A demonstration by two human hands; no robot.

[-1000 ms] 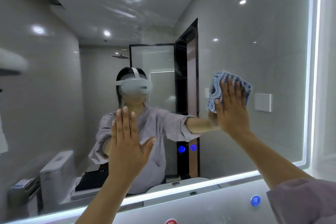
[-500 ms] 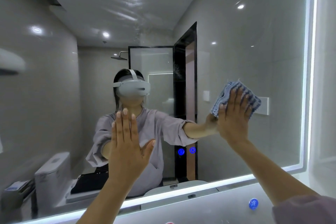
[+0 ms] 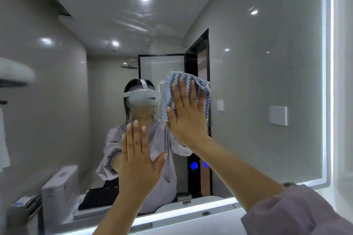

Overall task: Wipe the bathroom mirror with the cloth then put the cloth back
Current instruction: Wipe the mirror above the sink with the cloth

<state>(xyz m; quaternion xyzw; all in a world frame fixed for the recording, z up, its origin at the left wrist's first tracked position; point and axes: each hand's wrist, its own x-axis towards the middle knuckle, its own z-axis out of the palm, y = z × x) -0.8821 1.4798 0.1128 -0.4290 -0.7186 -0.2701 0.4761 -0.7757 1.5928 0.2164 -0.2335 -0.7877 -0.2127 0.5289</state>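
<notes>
Press cloth (image 3: 177, 76) flat on mirror (image 3: 267, 63) at frame centre with right hand (image 3: 186, 114), fingers (image 3: 182, 97) straight. Left hand (image 3: 138, 162), lower centre, flat and released against glass. Apply even pressure; overlap strokes toward edges.

My right hand (image 3: 186, 114) pressed the blue-and-white cloth (image 3: 178, 77) flat against the mirror (image 3: 257, 82) near the frame's centre, fingers straight. My left hand (image 3: 138, 160) lay flat on the glass, lower left of it.
</notes>
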